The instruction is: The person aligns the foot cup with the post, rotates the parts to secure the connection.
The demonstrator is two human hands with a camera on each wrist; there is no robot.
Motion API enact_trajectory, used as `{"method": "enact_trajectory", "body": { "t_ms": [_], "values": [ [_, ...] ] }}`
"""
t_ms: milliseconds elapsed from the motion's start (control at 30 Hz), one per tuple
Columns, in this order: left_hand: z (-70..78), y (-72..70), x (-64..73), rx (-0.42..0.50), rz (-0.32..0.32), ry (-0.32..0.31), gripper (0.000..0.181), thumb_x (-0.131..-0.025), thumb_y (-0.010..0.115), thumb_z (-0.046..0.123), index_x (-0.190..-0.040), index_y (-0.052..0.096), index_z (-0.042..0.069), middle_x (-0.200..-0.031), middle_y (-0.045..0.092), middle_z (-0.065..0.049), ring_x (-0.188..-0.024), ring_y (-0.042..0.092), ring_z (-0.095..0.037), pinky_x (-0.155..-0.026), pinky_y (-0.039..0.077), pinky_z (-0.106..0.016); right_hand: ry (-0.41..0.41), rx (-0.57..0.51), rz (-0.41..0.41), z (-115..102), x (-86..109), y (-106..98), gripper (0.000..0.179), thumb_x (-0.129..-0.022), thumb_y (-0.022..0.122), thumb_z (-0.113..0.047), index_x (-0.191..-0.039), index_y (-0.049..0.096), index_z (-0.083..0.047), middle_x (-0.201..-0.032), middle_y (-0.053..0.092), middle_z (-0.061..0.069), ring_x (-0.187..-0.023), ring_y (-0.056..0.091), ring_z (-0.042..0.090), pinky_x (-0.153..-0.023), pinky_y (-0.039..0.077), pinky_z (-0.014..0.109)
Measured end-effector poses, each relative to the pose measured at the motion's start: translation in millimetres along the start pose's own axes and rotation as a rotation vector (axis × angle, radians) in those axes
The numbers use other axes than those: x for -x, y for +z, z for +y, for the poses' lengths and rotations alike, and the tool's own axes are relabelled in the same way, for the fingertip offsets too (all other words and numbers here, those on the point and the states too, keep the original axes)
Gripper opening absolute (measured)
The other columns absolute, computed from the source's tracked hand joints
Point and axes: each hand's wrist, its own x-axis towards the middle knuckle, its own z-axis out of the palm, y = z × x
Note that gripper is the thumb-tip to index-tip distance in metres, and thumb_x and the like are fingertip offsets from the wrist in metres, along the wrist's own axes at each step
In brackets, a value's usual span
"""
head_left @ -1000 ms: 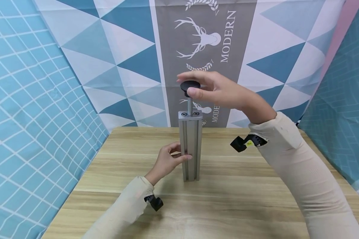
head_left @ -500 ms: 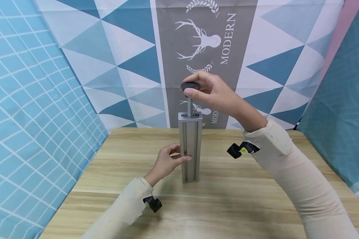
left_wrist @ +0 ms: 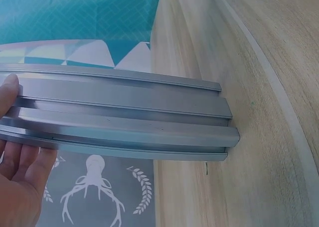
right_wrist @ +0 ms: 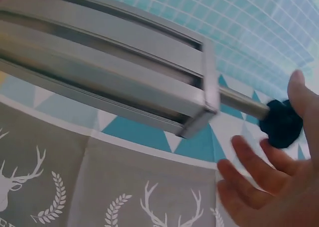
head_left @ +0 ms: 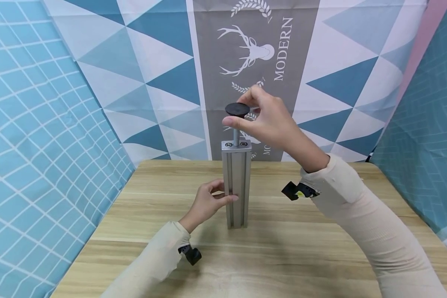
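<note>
A grooved aluminium profile (head_left: 237,178) stands upright on the wooden table. Two screws sit in its metal end plate (head_left: 248,145), and between them a metal rod (head_left: 236,136) rises to a black round-topped knob (head_left: 237,109). My left hand (head_left: 207,201) grips the profile low down from the left, thumb on the near face, fingers behind. The left wrist view shows the profile's lower end beyond this hand. My right hand (head_left: 271,118) is around the knob, thumb in front and fingers behind. In the right wrist view its fingers are spread apart from the knob; thumb contact is unclear.
The wooden table (head_left: 134,231) ends just behind the profile. A patterned cloth (head_left: 164,62) with deer heads hangs at the back. Blue cloths close off the left side (head_left: 30,136) and the right side (head_left: 421,136).
My right fingers first drew in on the knob and have since loosened around it, with the wrist shifting slightly left and down. My left hand and the profile have stayed nearly still.
</note>
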Motion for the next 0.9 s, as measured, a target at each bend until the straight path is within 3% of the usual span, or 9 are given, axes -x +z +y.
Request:
{"method": "enact_trajectory", "body": {
  "t_ms": [100, 200, 367, 500, 633, 900],
  "values": [
    [-0.2, -0.1, -0.1, -0.001, 0.001, -0.002, 0.035, -0.079, 0.076, 0.002, -0.112, 0.066, -0.003, -0.099, 0.066, -0.015, -0.091, 0.063, -0.017, -0.085, 0.052, -0.029, -0.089, -0.071, -0.124, 6.7, -2.5, -8.3, 0.056, -0.091, 0.065, -0.035, -0.137, 0.047, -0.007, -0.139, 0.050, 0.006, -0.129, 0.045, 0.018, -0.102, 0.038, 0.041],
    [-0.9, -0.2, -0.2, -0.003, 0.001, -0.002, 0.034, -0.079, 0.076, 0.002, -0.111, 0.066, -0.003, -0.098, 0.066, -0.014, -0.091, 0.063, -0.016, -0.085, 0.052, -0.029, -0.193, -0.223, -0.254, 15.0, -6.1, -14.8, 0.054, -0.098, 0.052, -0.027, -0.147, 0.038, -0.008, -0.151, 0.036, 0.003, -0.138, 0.034, 0.016, -0.110, 0.030, 0.042],
    [-2.0, -0.4, -0.4, -0.007, 0.003, -0.002, 0.033, -0.080, 0.076, 0.003, -0.111, 0.066, -0.003, -0.098, 0.066, -0.014, -0.090, 0.063, -0.016, -0.085, 0.052, -0.030, -0.230, -0.382, -0.362, 21.9, -10.1, -19.1, 0.042, -0.101, 0.046, -0.015, -0.143, 0.046, -0.007, -0.145, 0.045, 0.006, -0.128, 0.047, 0.017, -0.107, 0.034, 0.039],
    [-2.6, -0.6, 0.1, -0.007, 0.008, -0.007, 0.034, -0.080, 0.077, 0.004, -0.111, 0.066, -0.003, -0.098, 0.066, -0.014, -0.091, 0.063, -0.016, -0.085, 0.052, -0.030, -0.198, -0.404, -0.338, 22.3, -11.9, -17.3, 0.038, -0.099, 0.051, -0.011, -0.137, 0.053, -0.005, -0.139, 0.052, 0.010, -0.116, 0.058, 0.020, -0.100, 0.041, 0.031],
    [-3.3, -0.7, 0.2, -0.006, 0.010, -0.003, 0.034, -0.080, 0.077, 0.004, -0.111, 0.066, -0.002, -0.098, 0.066, -0.013, -0.091, 0.063, -0.017, -0.085, 0.052, -0.029, -0.173, -0.365, -0.245, 18.3, -11.9, -12.6, 0.036, -0.094, 0.061, -0.010, -0.130, 0.059, -0.003, -0.130, 0.056, 0.010, -0.109, 0.062, 0.023, -0.091, 0.048, 0.028],
    [-4.8, -0.6, -1.5, 0.007, -0.001, 0.017, 0.033, -0.080, 0.076, 0.003, -0.110, 0.066, -0.002, -0.097, 0.067, -0.013, -0.092, 0.064, -0.021, -0.086, 0.052, -0.032, -0.137, 0.026, -0.039, -4.9, -7.4, -8.9, 0.037, -0.082, 0.076, -0.033, -0.110, 0.068, -0.009, -0.100, 0.064, 0.002, -0.090, 0.055, 0.016, -0.083, 0.044, 0.033]
  ]
}}
